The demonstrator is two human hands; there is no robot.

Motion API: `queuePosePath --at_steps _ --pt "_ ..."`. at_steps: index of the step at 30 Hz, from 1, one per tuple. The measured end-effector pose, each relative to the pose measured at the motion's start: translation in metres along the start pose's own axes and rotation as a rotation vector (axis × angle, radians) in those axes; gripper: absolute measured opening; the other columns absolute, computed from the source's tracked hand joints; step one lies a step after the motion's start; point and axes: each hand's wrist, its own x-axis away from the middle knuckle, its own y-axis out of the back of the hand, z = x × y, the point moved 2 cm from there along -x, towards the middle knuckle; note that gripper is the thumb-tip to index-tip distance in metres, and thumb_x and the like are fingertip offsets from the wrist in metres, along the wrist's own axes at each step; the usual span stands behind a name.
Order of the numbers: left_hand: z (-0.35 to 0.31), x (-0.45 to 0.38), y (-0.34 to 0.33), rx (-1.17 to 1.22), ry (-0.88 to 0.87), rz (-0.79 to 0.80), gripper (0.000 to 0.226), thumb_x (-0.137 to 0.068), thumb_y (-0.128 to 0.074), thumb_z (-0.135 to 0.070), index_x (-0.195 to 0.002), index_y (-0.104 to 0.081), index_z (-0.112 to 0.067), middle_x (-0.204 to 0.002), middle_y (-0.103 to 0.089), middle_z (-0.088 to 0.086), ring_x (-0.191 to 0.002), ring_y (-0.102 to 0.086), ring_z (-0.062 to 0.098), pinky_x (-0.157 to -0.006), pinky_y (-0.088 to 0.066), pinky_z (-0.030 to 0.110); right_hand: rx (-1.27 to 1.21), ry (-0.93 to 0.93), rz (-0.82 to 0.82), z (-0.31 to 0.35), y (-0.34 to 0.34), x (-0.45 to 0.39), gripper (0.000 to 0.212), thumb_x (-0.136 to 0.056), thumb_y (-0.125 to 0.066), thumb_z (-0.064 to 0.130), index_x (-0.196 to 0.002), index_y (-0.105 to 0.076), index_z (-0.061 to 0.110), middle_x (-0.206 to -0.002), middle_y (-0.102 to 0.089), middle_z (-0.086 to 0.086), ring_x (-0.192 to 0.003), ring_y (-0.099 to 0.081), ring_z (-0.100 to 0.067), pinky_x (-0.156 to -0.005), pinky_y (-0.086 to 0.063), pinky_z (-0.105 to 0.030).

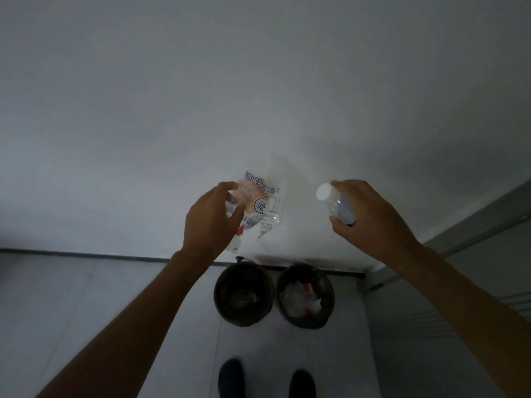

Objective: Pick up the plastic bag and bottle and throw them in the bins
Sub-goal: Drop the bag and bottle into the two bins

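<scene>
Plastic bag, clear with blue and orange print, is pinched between the fingers and thumb of the left hand, raised in front of the pale wall. Level with it, the right hand is wrapped around a clear bottle, white cap pointing left. Below both hands, two dark round bins stand side by side on the floor against the wall; the right bin has crumpled rubbish in it. Two dark shoes show at the bottom edge.
</scene>
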Motion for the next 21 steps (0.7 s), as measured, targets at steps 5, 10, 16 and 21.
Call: queuePosePath --at_steps 5,10,16,21 --pt "0.015 0.01 -0.033 -0.007 0.033 0.039 0.037 -0.084 -0.069 -0.032 -0.116 -0.055 -0.022 -0.094 -0.068 -0.006 -0.076 -0.061 0.012 -0.067 -0.053 0.033 -0.026 0.0 0.044 -0.022 -0.029 0.002 0.061 -0.077 -0.069 0.026 -0.132 -0.044 0.017 -0.129 -0.051 -0.007 -0.106 -0.056 -0.026 -0.081 -0.051 -0.035" --pt "0.049 0.023 -0.07 -0.008 0.062 0.086 0.037 -0.084 -0.07 -0.031 -0.117 -0.056 -0.02 -0.097 -0.068 -0.004 -0.08 -0.061 0.012 -0.068 -0.052 0.031 -0.084 -0.028 0.091 -0.042 -0.08 0.013 0.062 -0.078 -0.069 0.026 -0.133 -0.042 0.016 -0.129 -0.05 -0.009 -0.109 -0.055 -0.026 -0.083 -0.051 -0.036" --pt "0.115 0.06 -0.13 -0.063 0.138 0.148 0.038 -0.083 -0.071 -0.029 -0.117 -0.058 -0.016 -0.097 -0.068 0.001 -0.084 -0.053 0.012 -0.066 -0.042 0.026 -0.131 -0.108 0.156 -0.073 -0.168 0.042 0.059 -0.078 -0.07 0.019 -0.131 -0.045 0.011 -0.127 -0.052 -0.013 -0.109 -0.055 -0.029 -0.084 -0.048 -0.035" --pt "0.176 0.09 -0.201 -0.127 0.175 0.175 0.037 -0.083 -0.071 -0.031 -0.115 -0.058 -0.018 -0.099 -0.066 0.0 -0.087 -0.054 0.014 -0.065 -0.041 0.025 -0.185 -0.132 0.185 -0.11 -0.251 0.07 0.058 -0.079 -0.07 0.016 -0.13 -0.044 0.013 -0.127 -0.051 -0.01 -0.112 -0.052 -0.027 -0.09 -0.049 -0.042"
